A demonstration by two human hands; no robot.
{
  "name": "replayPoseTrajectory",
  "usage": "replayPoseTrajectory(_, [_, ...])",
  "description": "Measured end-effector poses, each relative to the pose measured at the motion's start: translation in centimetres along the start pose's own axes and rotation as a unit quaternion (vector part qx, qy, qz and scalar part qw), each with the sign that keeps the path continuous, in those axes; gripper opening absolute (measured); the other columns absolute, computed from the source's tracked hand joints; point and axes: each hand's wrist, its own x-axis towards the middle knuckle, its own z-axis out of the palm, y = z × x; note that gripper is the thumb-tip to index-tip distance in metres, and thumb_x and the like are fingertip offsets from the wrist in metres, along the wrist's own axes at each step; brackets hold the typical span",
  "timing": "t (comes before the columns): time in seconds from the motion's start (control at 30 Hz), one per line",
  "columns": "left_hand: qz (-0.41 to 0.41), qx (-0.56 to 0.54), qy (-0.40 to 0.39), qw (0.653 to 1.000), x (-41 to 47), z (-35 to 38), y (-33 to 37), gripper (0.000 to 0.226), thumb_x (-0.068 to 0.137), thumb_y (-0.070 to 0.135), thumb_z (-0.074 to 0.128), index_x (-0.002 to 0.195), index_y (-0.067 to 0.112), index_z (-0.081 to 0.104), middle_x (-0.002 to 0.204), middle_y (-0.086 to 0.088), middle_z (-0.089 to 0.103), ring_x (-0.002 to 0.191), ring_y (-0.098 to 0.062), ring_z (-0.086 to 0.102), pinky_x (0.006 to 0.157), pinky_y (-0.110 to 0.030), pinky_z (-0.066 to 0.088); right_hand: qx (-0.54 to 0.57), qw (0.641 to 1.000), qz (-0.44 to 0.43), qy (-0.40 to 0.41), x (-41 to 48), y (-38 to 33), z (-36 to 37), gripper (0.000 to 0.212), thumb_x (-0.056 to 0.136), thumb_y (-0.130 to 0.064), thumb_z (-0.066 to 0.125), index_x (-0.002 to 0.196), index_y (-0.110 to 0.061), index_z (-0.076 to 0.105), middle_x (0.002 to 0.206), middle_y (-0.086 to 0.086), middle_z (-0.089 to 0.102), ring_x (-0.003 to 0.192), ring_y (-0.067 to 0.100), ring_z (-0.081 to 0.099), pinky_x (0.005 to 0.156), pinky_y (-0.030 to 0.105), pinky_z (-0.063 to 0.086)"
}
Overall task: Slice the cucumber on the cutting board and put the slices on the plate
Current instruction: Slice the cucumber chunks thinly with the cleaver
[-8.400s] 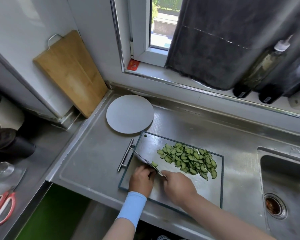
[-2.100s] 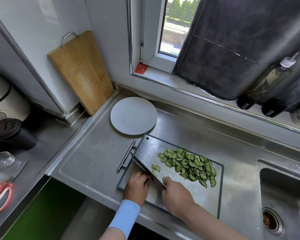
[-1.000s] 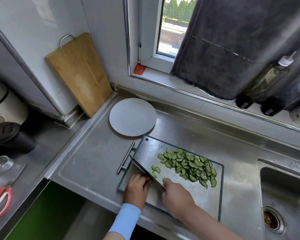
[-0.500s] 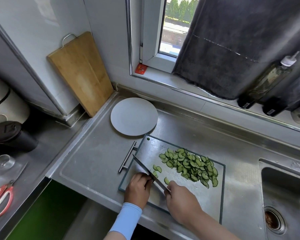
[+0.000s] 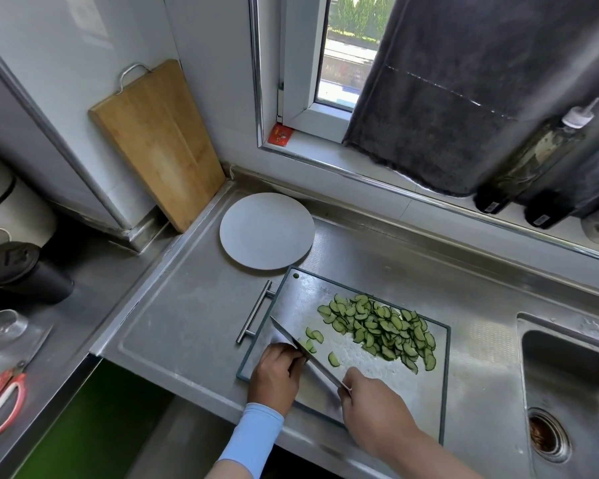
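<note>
The right hand (image 5: 374, 406) wrapped its grip round the knife (image 5: 306, 352); the left hand (image 5: 277, 371) pinched the cucumber stub (image 5: 308, 345). Keeping that hand tucked behind its knuckles seemed wise, with short, vertical strokes.

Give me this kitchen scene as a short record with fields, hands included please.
plate: no slices on it
cutting board: on steel counter, left of sink
cucumber slices: heaped on the board, a few loose by the blade
knife: gripped by right hand
left hand: curled beside the blade, contents hidden
</note>
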Motion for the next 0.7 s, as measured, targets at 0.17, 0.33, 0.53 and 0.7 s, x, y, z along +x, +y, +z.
replayPoseTrajectory(0.17, [-0.012,0.002,0.006,1.000,-0.1,0.1,0.1,0.020,0.068,0.000,0.083,0.080,0.014,0.073,0.079,0.001,0.064,0.078,-0.012,0.055,0.076,-0.013,0.040,-0.001,1.000,-0.005,-0.016,1.7,-1.1,0.4,0.010,0.100,-0.025,0.038,0.100,-0.019,0.045,0.085,0.002,0.056,0.077,0.026,0.052,0.060,0.036,0.035])
replayPoseTrajectory(0.33, [-0.019,0.008,0.007,1.000,-0.2,0.3,-0.1,0.020,0.068,0.001,0.083,0.079,0.013,0.072,0.077,0.001,0.063,0.076,-0.013,0.053,0.075,-0.013,0.038,0.007,1.000,0.001,-0.027,3.0,-2.3,0.3,0.006,0.098,-0.022,0.038,0.095,-0.020,0.042,0.085,0.000,0.052,0.077,0.025,0.049,0.054,0.031,0.031])
replayPoseTrajectory(0.53, [-0.026,0.001,0.005,1.000,-0.2,0.6,-0.4,0.017,0.070,0.003,0.083,0.079,0.013,0.072,0.077,0.001,0.063,0.076,-0.016,0.057,0.073,-0.018,0.042,0.010,1.000,-0.006,-0.016,2.9,-2.2,0.0,0.010,0.098,-0.027,0.038,0.091,-0.021,0.041,0.081,-0.001,0.052,0.075,0.025,0.050,0.057,0.035,0.033])
replayPoseTrajectory(0.7, [-0.016,-0.003,0.019,1.000,-0.3,0.5,-0.3,0.015,0.071,0.006,0.083,0.082,0.013,0.074,0.081,-0.001,0.066,0.081,-0.016,0.057,0.077,-0.020,0.046,0.022,1.000,-0.015,-0.002,1.8,-1.8,0.2,0.010,0.100,-0.029,0.037,0.096,-0.022,0.044,0.081,-0.004,0.054,0.074,0.023,0.050,0.058,0.034,0.035])
